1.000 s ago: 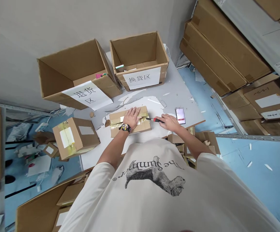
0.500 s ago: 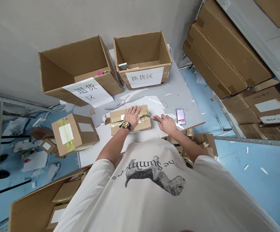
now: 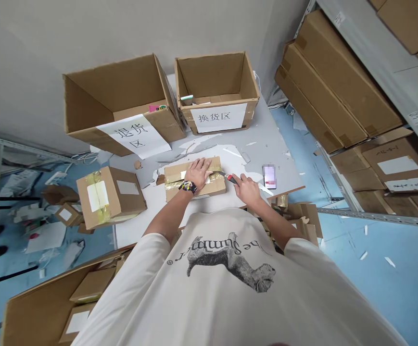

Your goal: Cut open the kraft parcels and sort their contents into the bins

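Observation:
A taped cardboard box (image 3: 173, 171) lies flat on the table in front of me, with clear yellowish tape along its top. My left hand (image 3: 198, 171) rests on the box top with its fingers laid out flat, and a watch (image 3: 187, 186) is on that wrist. In my right hand (image 3: 247, 190) is a knife (image 3: 232, 179) with a red and black handle and a curved blade. The blade points left and its tip meets the tape seam beside my left fingers. Whether it has gone into the tape, I cannot tell.
Two open cartons with paper signs, a left one (image 3: 96, 103) and a right one (image 3: 218, 79), stand at the back. A taped box (image 3: 131, 204) sits at the table's left edge. A phone (image 3: 270, 177) lies to the right. Shelves with boxes (image 3: 338, 91) rise at right.
The view has shifted slightly. My left hand stays flat on the box, and the knife in my right hand is nearly where it was, its blade still at the seam.

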Demonstrator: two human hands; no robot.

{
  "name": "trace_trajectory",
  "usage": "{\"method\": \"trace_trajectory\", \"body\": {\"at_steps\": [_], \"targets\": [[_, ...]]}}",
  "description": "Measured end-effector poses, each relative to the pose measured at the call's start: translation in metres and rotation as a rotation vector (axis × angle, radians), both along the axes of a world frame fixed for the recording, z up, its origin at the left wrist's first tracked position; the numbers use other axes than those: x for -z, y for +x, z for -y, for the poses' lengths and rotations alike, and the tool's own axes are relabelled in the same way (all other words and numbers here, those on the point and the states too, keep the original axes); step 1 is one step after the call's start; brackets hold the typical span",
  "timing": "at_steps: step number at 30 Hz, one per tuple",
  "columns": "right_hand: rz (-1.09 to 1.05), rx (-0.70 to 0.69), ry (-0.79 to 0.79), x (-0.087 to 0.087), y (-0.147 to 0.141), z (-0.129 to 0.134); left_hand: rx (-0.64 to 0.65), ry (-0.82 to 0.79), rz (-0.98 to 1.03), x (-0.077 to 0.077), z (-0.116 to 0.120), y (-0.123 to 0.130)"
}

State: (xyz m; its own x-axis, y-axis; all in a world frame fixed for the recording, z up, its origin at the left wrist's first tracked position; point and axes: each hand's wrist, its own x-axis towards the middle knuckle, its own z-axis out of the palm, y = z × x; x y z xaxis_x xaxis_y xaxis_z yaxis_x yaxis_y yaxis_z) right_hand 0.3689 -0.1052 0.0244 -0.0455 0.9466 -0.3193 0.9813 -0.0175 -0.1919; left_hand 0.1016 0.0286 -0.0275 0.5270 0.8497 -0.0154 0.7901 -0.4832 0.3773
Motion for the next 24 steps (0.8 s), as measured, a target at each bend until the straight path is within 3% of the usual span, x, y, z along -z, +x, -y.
{"method": "trace_trajectory", "body": {"at_steps": [7,12,15,19,24], "targets": [[0.016,-0.001,0.012,0.007,-0.012,-0.017,-0.003,0.020,-0.035,-0.006,-0.005,-0.001],[0.056,0.097,0.061,-0.006,0.021,-0.054,0.010,0.014,-0.025,-0.006,0.005,-0.006],[-0.009,0.089,0.142,-0.011,0.044,-0.065,0.007,0.003,-0.025,-0.003,0.007,-0.008],[-0.192,0.128,0.179,0.002,0.050,-0.056,-0.007,-0.016,0.019,0.003,0.001,-0.009],[-0.714,0.382,0.189,0.033,0.012,-0.042,-0.039,-0.121,0.172,0.005,0.005,-0.010]]}}
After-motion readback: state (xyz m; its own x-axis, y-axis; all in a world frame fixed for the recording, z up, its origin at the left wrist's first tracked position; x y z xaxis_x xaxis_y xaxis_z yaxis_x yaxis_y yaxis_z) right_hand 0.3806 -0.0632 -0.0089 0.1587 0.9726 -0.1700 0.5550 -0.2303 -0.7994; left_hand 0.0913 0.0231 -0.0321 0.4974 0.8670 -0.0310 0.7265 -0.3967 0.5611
